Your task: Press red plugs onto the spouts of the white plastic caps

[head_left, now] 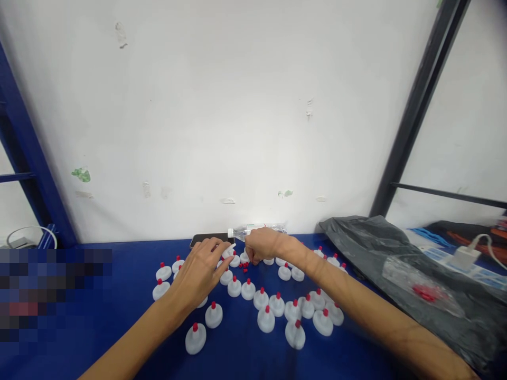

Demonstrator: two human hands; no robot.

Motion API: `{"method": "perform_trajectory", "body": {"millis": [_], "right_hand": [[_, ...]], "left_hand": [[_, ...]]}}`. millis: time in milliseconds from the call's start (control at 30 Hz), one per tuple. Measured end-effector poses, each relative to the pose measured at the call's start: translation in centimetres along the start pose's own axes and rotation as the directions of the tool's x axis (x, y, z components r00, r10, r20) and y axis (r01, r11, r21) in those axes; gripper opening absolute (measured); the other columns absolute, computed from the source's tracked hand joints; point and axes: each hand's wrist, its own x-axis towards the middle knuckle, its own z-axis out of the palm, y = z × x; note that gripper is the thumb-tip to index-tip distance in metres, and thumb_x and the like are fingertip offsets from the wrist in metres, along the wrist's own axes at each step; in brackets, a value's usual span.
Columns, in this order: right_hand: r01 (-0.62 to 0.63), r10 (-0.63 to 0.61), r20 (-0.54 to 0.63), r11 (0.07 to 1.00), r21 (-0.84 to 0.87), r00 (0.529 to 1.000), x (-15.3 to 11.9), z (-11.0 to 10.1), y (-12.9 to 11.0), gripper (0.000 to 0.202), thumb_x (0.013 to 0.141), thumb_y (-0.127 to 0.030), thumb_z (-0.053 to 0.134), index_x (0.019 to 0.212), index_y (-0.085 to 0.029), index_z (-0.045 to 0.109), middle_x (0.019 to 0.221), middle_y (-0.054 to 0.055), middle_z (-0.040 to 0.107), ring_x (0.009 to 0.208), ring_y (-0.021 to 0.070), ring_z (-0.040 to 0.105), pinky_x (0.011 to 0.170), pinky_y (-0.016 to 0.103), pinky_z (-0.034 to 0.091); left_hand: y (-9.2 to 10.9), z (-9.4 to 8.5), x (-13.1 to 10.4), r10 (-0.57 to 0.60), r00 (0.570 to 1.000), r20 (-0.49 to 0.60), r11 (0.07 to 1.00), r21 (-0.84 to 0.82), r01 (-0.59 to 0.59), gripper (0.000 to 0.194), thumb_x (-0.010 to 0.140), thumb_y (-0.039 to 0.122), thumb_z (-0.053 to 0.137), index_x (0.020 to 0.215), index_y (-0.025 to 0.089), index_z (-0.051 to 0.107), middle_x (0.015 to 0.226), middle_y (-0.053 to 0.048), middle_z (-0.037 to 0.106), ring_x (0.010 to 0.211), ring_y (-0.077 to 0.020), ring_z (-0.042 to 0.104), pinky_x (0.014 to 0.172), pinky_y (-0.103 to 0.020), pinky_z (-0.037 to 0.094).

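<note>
My left hand (204,264) pinches a white cap (228,250) between thumb and fingers, tilted above the blue table (130,295). Just right of it, my right hand (257,245) is closed with fingertips pointing down over a small pile of loose red tips (244,267); whatever lies in its fingers is too small to tell. Several white round caps with red tips, such as one near the front (195,339) and one at centre (248,290), stand upright around both hands. My forearms hide some of them.
A clear bottle (241,231) lies by the wall, with a dark phone (198,238) beside it. At the right are a grey plastic sheet (356,248), a clear bag of red pieces (425,290) and a white charger (465,257).
</note>
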Motion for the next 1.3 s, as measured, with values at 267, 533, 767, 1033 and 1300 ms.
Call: {"method": "perform_trajectory", "body": {"millis": [267,533,767,1033,1300], "right_hand": [[0.116,-0.101,-0.087,0.974,0.194,0.991,-1.6,-2.5,0.8,0.011,0.084,-0.023,0.07,0.091,-0.022,0.078,0.085,0.001,0.078,0.074,0.0159,0.07,0.067,0.023,0.048],[0.47,-0.174,-0.526,0.723,0.505,0.832,-2.3,-4.1,-0.7,0.022,0.094,-0.034,0.065,0.106,-0.02,0.077,0.096,0.003,0.078,0.083,0.015,0.069,0.075,0.024,0.052],[0.493,-0.11,-0.546,0.603,0.627,0.83,-1.9,-3.8,-1.5,0.021,0.086,-0.036,0.074,0.094,-0.018,0.077,0.085,0.002,0.076,0.076,0.0147,0.067,0.07,0.025,0.053],[0.498,-0.092,-0.561,0.593,0.633,0.823,-1.5,-3.3,-1.6,0.019,0.088,-0.036,0.073,0.094,-0.018,0.076,0.083,0.002,0.076,0.078,0.0164,0.07,0.074,0.027,0.054],[0.504,-0.108,-0.567,0.613,0.609,0.817,-1.1,-2.6,-2.0,0.016,0.089,-0.035,0.072,0.094,-0.02,0.075,0.082,0.0,0.074,0.074,0.0144,0.069,0.067,0.024,0.05]], "left_hand": [[1.1,-0.5,0.4,-0.252,0.967,-0.037,0.926,-0.301,0.229,0.048,0.09,0.032,0.062,0.136,0.022,0.058,0.119,-0.008,0.07,0.096,-0.0264,0.07,0.085,-0.042,0.056],[2.6,-1.9,0.9,-0.449,0.89,0.079,0.669,-0.631,0.393,0.046,0.085,0.044,0.069,0.125,0.02,0.066,0.099,-0.006,0.08,0.088,-0.0261,0.076,0.08,-0.037,0.061],[2.9,-2.0,1.1,-0.47,0.867,0.167,0.48,-0.775,0.41,0.053,0.081,0.048,0.073,0.123,0.016,0.066,0.095,-0.008,0.082,0.093,-0.0287,0.077,0.087,-0.04,0.06],[3.0,-2.3,1.2,-0.53,0.831,0.171,0.404,-0.81,0.425,0.065,0.075,0.055,0.077,0.125,0.014,0.065,0.096,-0.009,0.082,0.089,-0.0285,0.077,0.081,-0.038,0.06],[2.5,-2.2,1.1,-0.519,0.822,0.234,0.303,-0.849,0.433,0.067,0.071,0.053,0.082,0.123,0.013,0.068,0.098,-0.012,0.082,0.098,-0.0346,0.076,0.088,-0.043,0.058]]}}
